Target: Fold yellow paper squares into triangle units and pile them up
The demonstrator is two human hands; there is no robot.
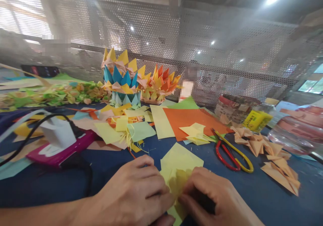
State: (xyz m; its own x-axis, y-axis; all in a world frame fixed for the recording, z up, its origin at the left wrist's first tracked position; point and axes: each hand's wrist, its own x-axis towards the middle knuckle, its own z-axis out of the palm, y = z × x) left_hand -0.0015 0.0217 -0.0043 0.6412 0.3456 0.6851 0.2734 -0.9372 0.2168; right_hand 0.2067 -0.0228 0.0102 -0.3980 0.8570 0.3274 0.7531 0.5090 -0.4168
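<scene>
A pale yellow sheet of paper, with folded edges, lies at the front middle of the dark blue tabletop. My left hand is closed with its fingers on the paper's left side; its fingertips are partly hidden. From the right, my right hand pinches the paper between thumb and fingers. Beyond the paper sit yellow folded pieces on an orange sheet. To the right of my right hand lie scissors with one red and one yellow handle.
Folded peach paper pieces and a clear plastic bottle are at right. A magenta power strip with black cables lies left. Behind stand layered paper constructions, a heap of small green folds and loose scraps.
</scene>
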